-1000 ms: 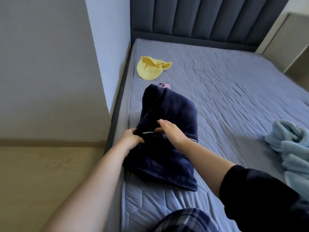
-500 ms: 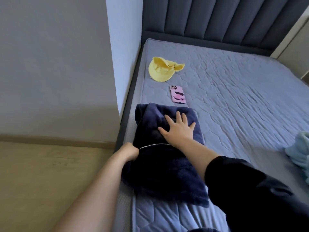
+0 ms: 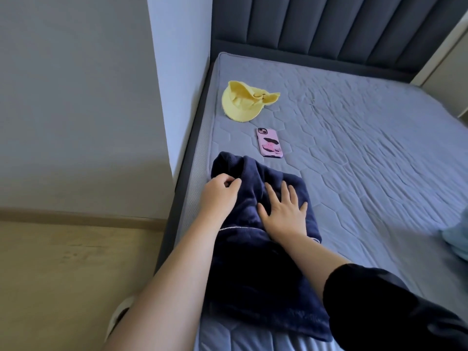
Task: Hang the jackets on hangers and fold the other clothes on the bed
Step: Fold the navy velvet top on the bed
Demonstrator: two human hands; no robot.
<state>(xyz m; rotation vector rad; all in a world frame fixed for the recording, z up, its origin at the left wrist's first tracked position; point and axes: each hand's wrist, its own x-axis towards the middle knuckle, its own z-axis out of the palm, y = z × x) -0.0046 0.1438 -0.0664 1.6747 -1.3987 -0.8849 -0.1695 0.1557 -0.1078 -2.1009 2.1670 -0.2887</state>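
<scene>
Hands, 2 of them, both on the folded navy fleece garment (image 3: 253, 287). Pressed flat on its far half with the right hand (image 3: 286, 214): palm down, fingers straight and spread, nothing grasped. Pinched at the far left corner with the left hand (image 3: 220, 196): fingers curled in toward the thumb, a raised fold of fleece bunched against them. Reached in bare-armed on the left; on the right, wore a black sleeve (image 3: 379, 312) that ended short of the wrist.

Lay folded into 1 long stack along the left edge of the grey quilted mattress (image 3: 367, 160), near end toward the camera, thin white piping across the middle, partly hidden under the right wrist.

Just past the far end, apart from the fleece: pink-cased phone (image 3: 269, 143), back up, lens toward the headboard. Farther on, near the same edge: yellow visor cap (image 3: 243, 102). At the right border, cut off by the frame and well apart from both hands: pale blue cloth (image 3: 458, 239).

Backed by a dark grey channelled headboard (image 3: 329, 29). Hemmed in on the left by a pale wall corner (image 3: 177, 84), with grey wall beside it and light wood-look floor (image 3: 63, 274) below.
</scene>
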